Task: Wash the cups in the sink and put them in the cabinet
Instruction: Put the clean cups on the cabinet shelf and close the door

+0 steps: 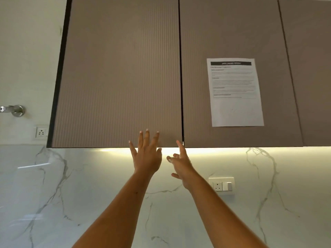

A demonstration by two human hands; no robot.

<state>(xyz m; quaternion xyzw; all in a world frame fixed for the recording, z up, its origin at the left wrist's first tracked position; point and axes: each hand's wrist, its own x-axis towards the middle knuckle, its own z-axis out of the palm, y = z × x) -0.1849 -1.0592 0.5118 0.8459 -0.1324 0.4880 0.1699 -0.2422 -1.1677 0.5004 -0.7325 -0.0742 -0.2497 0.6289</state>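
Printed sheet (235,92), two wall sockets (221,186) (41,132), tap (13,110).

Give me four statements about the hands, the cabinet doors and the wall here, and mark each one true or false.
1. Both cabinet doors are shut. True.
2. The left hand holds a cup. False: it is empty, fingers spread over the left door's lower edge.
3. A printed sheet hangs on the right door. True.
4. The right hand presses the wall switch. False: it reaches toward the gap between the doors.
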